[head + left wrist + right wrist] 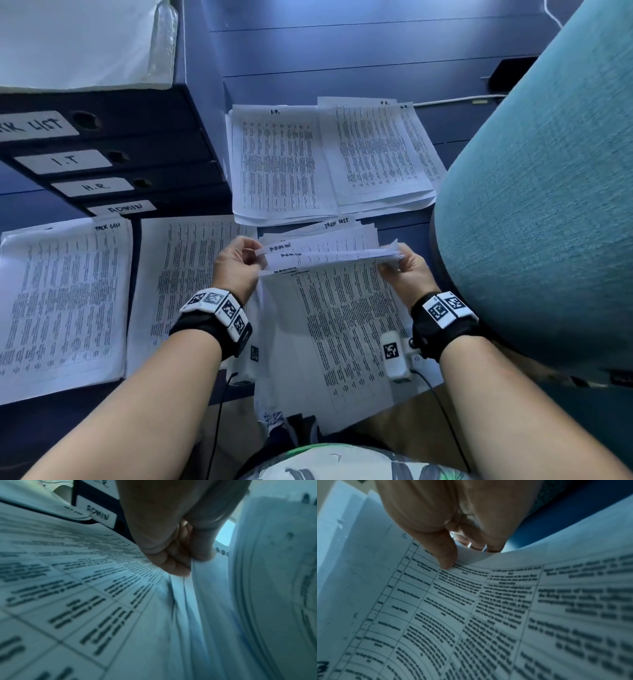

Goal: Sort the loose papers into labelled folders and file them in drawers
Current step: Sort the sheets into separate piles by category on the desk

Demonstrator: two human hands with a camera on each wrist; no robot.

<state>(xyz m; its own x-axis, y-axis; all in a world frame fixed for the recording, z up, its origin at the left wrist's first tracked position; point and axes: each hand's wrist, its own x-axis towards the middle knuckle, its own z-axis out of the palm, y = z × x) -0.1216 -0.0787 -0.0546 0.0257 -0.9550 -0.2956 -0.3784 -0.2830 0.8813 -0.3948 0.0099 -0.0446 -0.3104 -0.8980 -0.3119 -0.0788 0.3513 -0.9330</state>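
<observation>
1. Grip, both hands: left hand pinches the left edge of the held sheaf, thumb over curled fingers; right hand pinches its right edge. Neither grip is released; each is grasping paper.
2. Left wrist view: left fingers nip several sheet edges at once, w/ layers fanning apart below the pinch. Right wrist view: right thumb presses on the printed face, other fingers behind the sheet.
3. Position: held sheaf is raised off the bench, just in front of the I.T. pile and overlapping that pile's near edge in the head view. Top corners read "ADMIN"; one sheet behind reads "TASK LIST".
4. Other stacks rel. to the I.T. pile: H.R. pile touching on its right; Task List pile well to its near-left; labelled binders directly left.
5. Handling (judgement): paper is light, thin, floppy; sheets sag and curve between the two hands. Smooth faces prob. slide on each other, so a loose pinch could shed sheets. Edges crease easily.
6. Where to take hold (judgement): opposite side edges near the top, as here, keeps headings readable; to pull one sheet, pinch its top corner only.
</observation>
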